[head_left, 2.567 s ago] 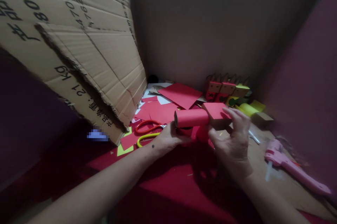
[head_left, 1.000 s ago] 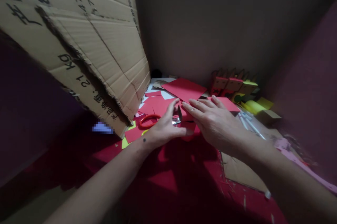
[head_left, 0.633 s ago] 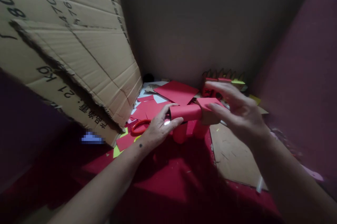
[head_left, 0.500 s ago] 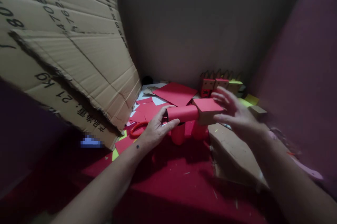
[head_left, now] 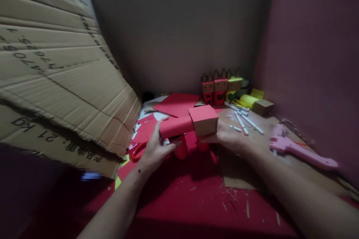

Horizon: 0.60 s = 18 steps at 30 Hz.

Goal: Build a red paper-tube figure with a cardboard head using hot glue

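A red paper tube (head_left: pixel 176 126) lies level, with a small cardboard box (head_left: pixel 205 126) covered in red paper on top at its right end. My left hand (head_left: pixel 157 145) is closed around the tube's left end, thumb below. My right hand (head_left: pixel 228 136) presses against the box's right side, its fingers partly hidden behind and under it. Two upright red tubes, a left one (head_left: pixel 181 148) and a right one (head_left: pixel 203 145), show beneath; whether they are joined to the held piece I cannot tell. Red-handled scissors (head_left: pixel 139 152) lie beside my left hand.
Red paper sheets (head_left: pixel 178 104) lie behind. Box-headed figures (head_left: pixel 219 89) with pointed tops stand at the back, near a yellow roll with a box (head_left: pixel 263 107). Markers (head_left: pixel 242 121) and a pink glue gun (head_left: pixel 303 151) lie right. A large cardboard sheet (head_left: pixel 64 70) leans left.
My right hand has moved from open beside the box to contact with its right side. My left hand still holds the tube. The view has shifted right, bringing the markers and glue gun into sight.
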{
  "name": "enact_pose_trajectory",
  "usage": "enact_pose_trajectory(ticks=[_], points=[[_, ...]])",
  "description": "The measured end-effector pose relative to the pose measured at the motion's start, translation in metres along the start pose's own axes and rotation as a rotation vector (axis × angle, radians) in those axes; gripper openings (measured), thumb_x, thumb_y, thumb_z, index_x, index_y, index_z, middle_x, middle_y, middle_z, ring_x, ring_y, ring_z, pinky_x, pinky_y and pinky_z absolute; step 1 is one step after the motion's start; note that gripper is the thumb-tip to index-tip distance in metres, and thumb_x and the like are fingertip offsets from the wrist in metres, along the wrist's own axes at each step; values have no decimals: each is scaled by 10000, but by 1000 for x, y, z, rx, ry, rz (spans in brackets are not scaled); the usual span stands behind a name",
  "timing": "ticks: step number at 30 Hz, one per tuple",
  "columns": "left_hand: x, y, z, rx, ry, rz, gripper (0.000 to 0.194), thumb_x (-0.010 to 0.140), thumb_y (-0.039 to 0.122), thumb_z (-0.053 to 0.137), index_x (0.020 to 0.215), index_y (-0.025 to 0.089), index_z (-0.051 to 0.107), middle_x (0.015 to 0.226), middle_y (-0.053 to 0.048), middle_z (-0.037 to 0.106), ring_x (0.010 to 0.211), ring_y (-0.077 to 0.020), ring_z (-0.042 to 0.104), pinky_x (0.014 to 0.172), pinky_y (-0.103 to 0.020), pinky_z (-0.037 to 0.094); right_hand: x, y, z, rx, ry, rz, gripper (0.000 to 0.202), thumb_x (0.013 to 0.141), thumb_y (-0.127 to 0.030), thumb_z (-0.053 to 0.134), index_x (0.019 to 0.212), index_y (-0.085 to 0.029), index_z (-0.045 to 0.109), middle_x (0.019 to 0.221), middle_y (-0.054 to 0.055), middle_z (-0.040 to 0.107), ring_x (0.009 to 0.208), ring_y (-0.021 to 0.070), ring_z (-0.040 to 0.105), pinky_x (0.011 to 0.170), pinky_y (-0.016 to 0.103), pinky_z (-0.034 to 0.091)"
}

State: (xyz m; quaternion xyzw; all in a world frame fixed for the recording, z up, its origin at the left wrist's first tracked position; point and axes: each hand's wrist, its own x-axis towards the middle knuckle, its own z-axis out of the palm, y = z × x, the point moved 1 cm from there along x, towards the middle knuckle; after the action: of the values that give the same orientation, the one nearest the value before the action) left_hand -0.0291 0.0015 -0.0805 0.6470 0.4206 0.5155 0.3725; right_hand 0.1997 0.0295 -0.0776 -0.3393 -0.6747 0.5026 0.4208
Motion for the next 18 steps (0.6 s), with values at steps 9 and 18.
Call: enact_pose_trajectory(ticks=[9,18], points=[[1,19,1,45,-37,-5,737,659,179,729,1310,197,384,1090,-28,564,935,-158,559,800,-218,481,-9,-15,1,-137,71,30,499,548,-185,711,1019,-195,547,960,49,635,917,281,576,776,392,478],[-2,6,4,-74,13,-89,854,605,177,772,1337,215,334,1069,-38,590,920,-193,597,765,-263,508,-10,-12,1,-233,54,-14,496,604,-215,694,1070,-203,524,976,60,643,909,283,587,750,382,494]])
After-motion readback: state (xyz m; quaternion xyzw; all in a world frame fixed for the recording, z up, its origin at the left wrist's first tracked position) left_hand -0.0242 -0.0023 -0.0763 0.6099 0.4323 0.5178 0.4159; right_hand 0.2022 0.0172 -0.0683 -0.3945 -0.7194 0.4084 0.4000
